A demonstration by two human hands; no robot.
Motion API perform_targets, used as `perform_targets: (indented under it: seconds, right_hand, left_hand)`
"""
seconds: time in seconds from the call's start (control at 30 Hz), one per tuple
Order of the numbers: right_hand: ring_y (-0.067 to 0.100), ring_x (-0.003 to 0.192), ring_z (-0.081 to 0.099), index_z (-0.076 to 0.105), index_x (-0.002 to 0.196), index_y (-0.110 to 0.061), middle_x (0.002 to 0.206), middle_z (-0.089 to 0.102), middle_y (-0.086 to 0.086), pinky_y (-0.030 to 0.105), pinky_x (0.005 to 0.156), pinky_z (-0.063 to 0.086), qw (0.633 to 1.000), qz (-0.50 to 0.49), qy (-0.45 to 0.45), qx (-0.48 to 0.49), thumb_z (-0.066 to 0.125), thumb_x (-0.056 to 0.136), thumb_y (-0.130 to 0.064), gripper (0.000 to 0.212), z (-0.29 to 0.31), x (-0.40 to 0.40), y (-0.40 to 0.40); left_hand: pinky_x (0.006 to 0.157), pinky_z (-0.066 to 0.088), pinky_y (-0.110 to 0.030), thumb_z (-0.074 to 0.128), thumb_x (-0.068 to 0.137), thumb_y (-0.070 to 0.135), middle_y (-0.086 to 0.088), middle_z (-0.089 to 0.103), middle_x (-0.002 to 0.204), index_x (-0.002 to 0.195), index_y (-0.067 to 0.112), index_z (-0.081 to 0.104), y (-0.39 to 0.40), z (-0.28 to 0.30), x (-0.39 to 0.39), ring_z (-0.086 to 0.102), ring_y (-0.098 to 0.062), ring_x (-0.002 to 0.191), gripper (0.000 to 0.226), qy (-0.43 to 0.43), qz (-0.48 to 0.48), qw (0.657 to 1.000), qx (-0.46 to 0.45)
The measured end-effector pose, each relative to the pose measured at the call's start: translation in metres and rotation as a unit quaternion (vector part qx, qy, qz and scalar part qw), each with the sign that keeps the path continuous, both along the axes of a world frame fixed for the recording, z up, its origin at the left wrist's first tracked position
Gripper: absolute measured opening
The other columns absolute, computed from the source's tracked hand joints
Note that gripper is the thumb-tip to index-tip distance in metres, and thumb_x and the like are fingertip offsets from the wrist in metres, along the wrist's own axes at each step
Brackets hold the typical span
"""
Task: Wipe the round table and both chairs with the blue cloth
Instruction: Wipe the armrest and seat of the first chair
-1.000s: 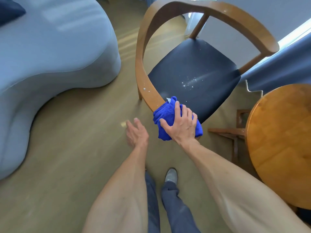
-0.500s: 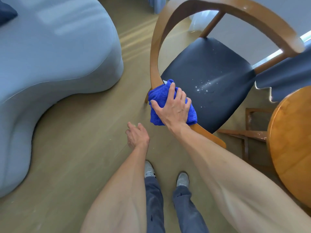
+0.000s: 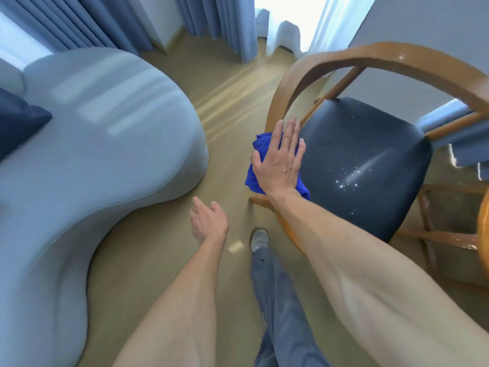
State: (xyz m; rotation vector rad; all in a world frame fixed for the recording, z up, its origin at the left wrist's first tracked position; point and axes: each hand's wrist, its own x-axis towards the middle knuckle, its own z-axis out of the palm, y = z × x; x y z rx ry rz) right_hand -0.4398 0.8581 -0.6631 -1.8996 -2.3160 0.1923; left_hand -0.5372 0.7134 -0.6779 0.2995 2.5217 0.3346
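Observation:
A wooden chair with a curved armrest rail (image 3: pixel 375 55) and a dark blue seat (image 3: pixel 365 165) stands at the right. White specks lie on the seat. My right hand (image 3: pixel 279 161) presses the bunched blue cloth (image 3: pixel 254 172) against the left side of the rail with straight fingers. My left hand (image 3: pixel 207 221) hangs free over the floor, fingers relaxed, holding nothing. Only a sliver of the round table's edge (image 3: pixel 483 229) shows at the far right.
A large pale blue sofa (image 3: pixel 92 154) with a dark cushion (image 3: pixel 16 120) fills the left. Blue curtains (image 3: pixel 209 17) hang at the back. Wooden floor runs between sofa and chair. My legs and a shoe (image 3: pixel 258 238) are below.
My right hand has slid the cloth along the chair's rail, from the near end up the left side. The view shifted right to left; the table has mostly left the frame.

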Motion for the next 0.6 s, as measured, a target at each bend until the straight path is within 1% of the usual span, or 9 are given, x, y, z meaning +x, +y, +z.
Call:
perform_targets:
  seconds: [0.07,0.13,0.27,0.43,0.6]
  right_hand:
    - [0.033,0.152,0.007,0.016,0.157,-0.012,0.163,0.008,0.022,0.050,0.119,0.017,1.000,-0.007,0.018,0.012,0.042,0.094,-0.046,0.077,0.002,-0.010,0.017]
    - [0.035,0.152,0.010,0.023,0.157,-0.018,0.162,0.011,0.024,0.053,0.118,0.018,0.998,-0.024,0.050,0.028,0.045,0.094,-0.043,0.071,0.005,-0.021,0.037]
    - [0.036,0.151,0.014,0.033,0.153,-0.018,0.161,0.017,0.025,0.054,0.117,0.019,0.994,-0.049,0.084,0.057,0.050,0.092,-0.040,0.068,0.011,-0.032,0.068]
    - [0.034,0.152,0.011,0.032,0.154,-0.019,0.162,0.014,0.023,0.055,0.117,0.018,0.991,-0.103,0.083,0.026,0.049,0.092,-0.042,0.068,0.022,-0.042,0.093]
    - [0.034,0.152,0.009,0.031,0.154,-0.022,0.163,0.011,0.022,0.055,0.117,0.014,0.972,-0.211,0.102,-0.022,0.044,0.093,-0.040,0.065,0.042,-0.050,0.163]
  left_hand:
    - [0.096,0.040,-0.045,0.037,0.100,0.030,-0.022,0.045,0.138,0.150,0.012,0.025,0.031,0.000,-0.011,0.051,-0.039,0.119,0.055,-0.006,-0.025,1.000,0.002]
    - [0.094,0.040,-0.044,0.036,0.100,0.030,-0.022,0.043,0.139,0.151,0.012,0.024,0.065,0.001,-0.022,0.051,-0.039,0.119,0.055,-0.002,-0.045,0.999,0.009]
    - [0.093,0.040,-0.044,0.035,0.101,0.032,-0.021,0.042,0.140,0.151,0.013,0.023,0.136,0.010,-0.039,0.050,-0.038,0.121,0.055,-0.008,-0.084,0.996,0.024]
    - [0.092,0.038,-0.042,0.034,0.100,0.033,-0.018,0.044,0.139,0.149,0.013,0.025,0.202,0.026,-0.049,0.050,-0.035,0.120,0.054,-0.023,-0.161,0.986,0.037]
    - [0.093,0.037,-0.041,0.034,0.100,0.033,-0.020,0.049,0.138,0.147,0.009,0.030,0.264,0.032,-0.048,0.048,-0.035,0.124,0.053,-0.056,-0.174,0.982,0.049]
